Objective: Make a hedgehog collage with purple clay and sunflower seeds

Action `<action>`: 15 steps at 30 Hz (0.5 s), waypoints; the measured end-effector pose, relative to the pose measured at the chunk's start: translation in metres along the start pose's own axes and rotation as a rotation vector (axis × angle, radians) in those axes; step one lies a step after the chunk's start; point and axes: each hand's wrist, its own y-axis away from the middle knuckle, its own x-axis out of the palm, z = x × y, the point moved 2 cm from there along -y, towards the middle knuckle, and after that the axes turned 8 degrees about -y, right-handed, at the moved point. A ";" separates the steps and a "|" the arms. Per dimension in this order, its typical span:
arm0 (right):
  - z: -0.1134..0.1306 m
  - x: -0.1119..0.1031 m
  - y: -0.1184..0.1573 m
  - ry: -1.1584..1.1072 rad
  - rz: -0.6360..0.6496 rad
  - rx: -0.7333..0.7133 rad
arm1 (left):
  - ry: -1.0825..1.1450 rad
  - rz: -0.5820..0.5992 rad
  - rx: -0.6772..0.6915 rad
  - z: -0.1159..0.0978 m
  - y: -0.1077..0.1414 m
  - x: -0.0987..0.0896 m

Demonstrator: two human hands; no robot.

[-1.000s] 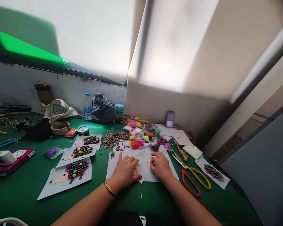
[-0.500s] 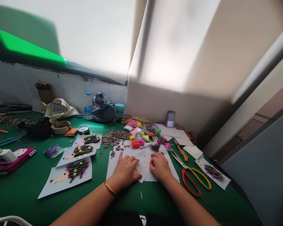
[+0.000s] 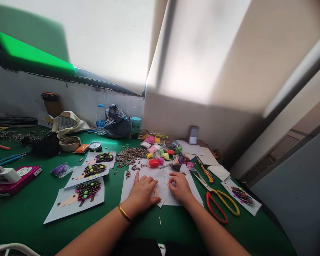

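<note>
From the head camera, a green table (image 3: pixel 24 217) stretched before a person whose hands met over paper. The drawing paper (image 3: pixel 164 176), with a dotted outline and peach patches, lay between the hands on other white sheets (image 3: pixel 126 185), squarely in front of the body, probably for easy reach by both. The left hand (image 3: pixel 142 191) rested palm down across its left side, fingers loosely spread and thumb well out, seemingly to keep it from sliding. The right hand (image 3: pixel 180 186) sat at its right edge, fingers curled with thumb and forefinger close; whether they pinched anything could not be told. A heap of striped seeds (image 3: pixel 130 155) and bagged coloured clay (image 3: pixel 154 163) stood beyond, apparently kept near. Scissors (image 3: pixel 210 190) lay to the right, and hedgehog pictures (image 3: pixel 81 199) to the left, perhaps set aside.
</note>
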 end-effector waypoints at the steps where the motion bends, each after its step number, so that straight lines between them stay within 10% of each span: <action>1: 0.001 0.001 0.000 0.003 0.003 0.000 | -0.001 -0.002 0.002 0.000 0.000 0.000; 15: 0.003 0.004 -0.002 0.029 0.038 0.011 | 0.000 -0.015 0.005 -0.001 0.001 0.001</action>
